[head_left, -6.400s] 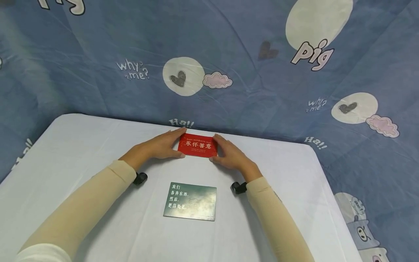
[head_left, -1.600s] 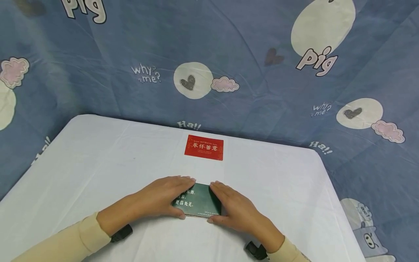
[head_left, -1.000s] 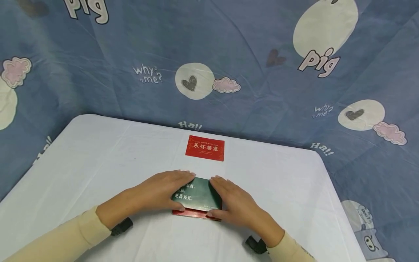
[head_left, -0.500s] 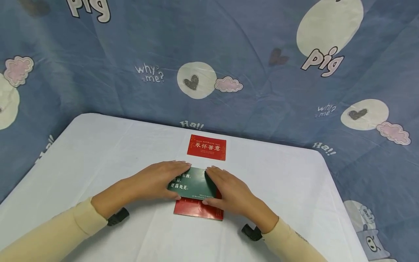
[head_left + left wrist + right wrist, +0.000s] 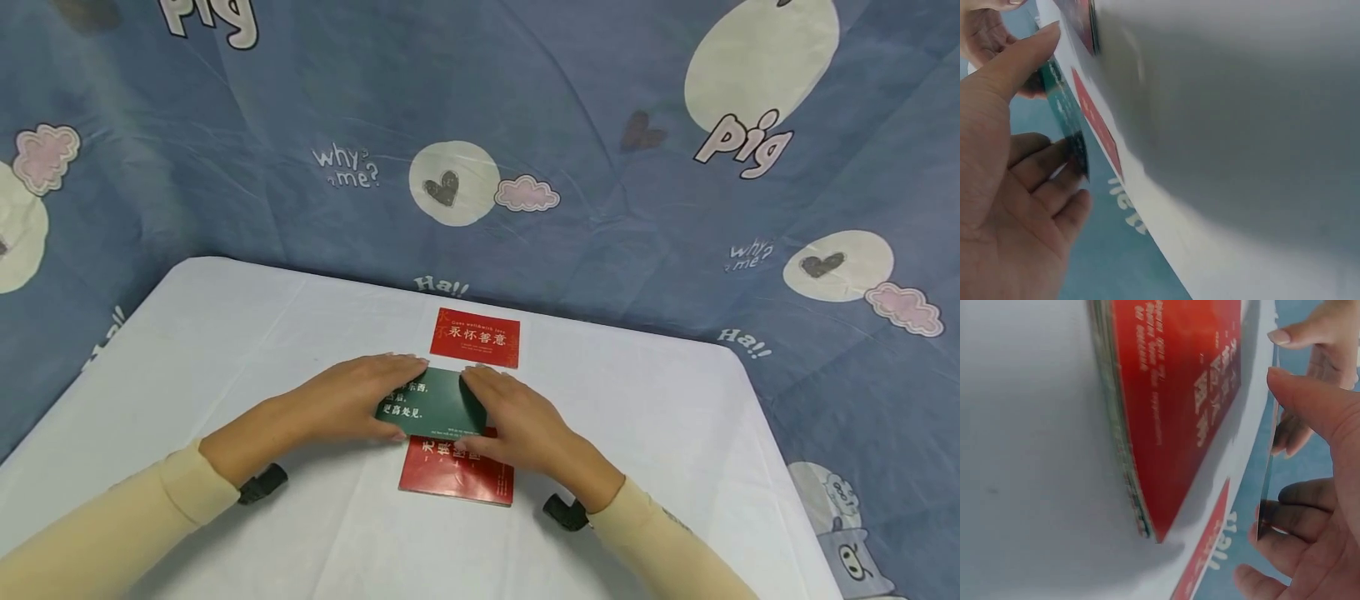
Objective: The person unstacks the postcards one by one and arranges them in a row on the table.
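Observation:
A green card with white lettering (image 5: 435, 408) is held up off the table by both hands. My left hand (image 5: 345, 400) grips its left edge between thumb and fingers. On the opposite edge, my right hand (image 5: 525, 421) grips it the same way. Below and nearer me lies a stack of cards (image 5: 457, 479) with a red card on top; the right wrist view shows several layers along the edge of this stack (image 5: 1179, 394). Farther back, a single red card with white characters (image 5: 476, 337) lies flat. The fingers cover parts of the green card's sides.
A white-covered table (image 5: 645, 400) bears the cards. Behind it hangs a blue printed cloth (image 5: 577, 250), close to the table's far edge. Dark wrist cameras (image 5: 264, 483) hang under both wrists.
Earlier the hands squared the red card at the back, then gripped the green card on the stack. The green card has risen and moved away from me, uncovering the red card beneath.

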Action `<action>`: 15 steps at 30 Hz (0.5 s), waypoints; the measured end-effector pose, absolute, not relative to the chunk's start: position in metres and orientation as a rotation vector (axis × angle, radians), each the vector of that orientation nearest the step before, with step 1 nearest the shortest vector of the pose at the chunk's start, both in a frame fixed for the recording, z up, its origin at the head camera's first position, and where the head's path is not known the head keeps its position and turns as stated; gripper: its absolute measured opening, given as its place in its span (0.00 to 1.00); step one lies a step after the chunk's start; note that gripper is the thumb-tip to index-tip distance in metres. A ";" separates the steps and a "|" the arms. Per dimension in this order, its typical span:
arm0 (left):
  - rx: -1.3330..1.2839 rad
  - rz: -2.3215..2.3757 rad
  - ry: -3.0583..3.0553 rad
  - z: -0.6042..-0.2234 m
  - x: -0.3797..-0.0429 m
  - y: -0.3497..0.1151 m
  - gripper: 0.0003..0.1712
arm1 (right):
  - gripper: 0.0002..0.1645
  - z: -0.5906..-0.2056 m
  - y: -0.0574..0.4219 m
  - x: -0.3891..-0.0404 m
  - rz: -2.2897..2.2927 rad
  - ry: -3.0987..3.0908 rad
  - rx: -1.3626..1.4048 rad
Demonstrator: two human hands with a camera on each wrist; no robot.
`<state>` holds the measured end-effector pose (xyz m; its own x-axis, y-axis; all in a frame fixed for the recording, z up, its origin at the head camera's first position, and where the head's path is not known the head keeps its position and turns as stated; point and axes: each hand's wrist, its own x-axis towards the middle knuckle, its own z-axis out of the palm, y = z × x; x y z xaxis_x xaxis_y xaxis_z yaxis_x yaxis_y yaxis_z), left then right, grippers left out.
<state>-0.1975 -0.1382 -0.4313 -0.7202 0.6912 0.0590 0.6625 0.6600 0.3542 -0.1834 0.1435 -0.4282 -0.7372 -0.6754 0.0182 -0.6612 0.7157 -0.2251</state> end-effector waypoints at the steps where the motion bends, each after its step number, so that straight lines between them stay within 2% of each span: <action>1: 1.146 0.541 2.794 -0.431 -0.199 -0.140 0.54 | 0.54 -0.427 0.142 -0.185 -0.324 2.853 -1.120; 15: 1.196 0.510 2.851 -0.433 -0.221 -0.161 0.55 | 0.55 -0.425 0.119 -0.211 -0.280 2.870 -1.092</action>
